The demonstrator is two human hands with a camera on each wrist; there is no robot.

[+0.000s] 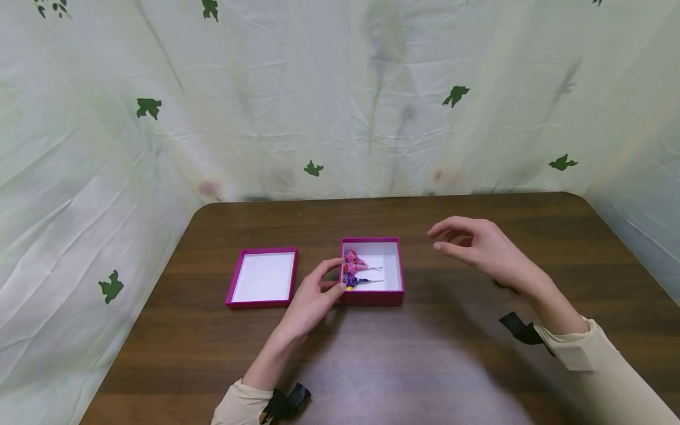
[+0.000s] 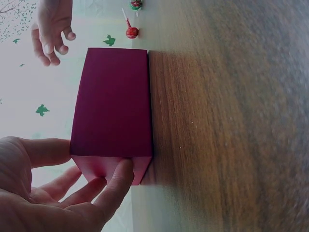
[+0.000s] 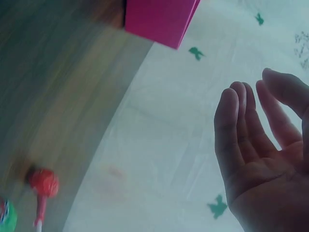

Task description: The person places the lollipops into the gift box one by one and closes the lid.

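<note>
A magenta box (image 1: 372, 298) with a white inside stands on the table. Several wrapped lollipops (image 1: 355, 267), pink and purple, lie along its left side, sticks pointing right. My left hand (image 1: 310, 301) holds the box at its left side; in the left wrist view the thumb meets the upper corner and the fingers lie against the side wall. Right of the box, my right hand (image 1: 478, 245) hovers above the table, fingers loosely bent, nothing in them. A red lollipop (image 3: 43, 182) and a green-wrapped one (image 3: 7, 215) lie on the table, mostly hidden by my right arm in the head view.
The box's lid (image 1: 264, 277), white inside with a magenta rim, lies left of the box, inner side up. The wooden table (image 1: 372, 354) ends at the back against a pale curtain (image 1: 340, 106) with green leaf prints.
</note>
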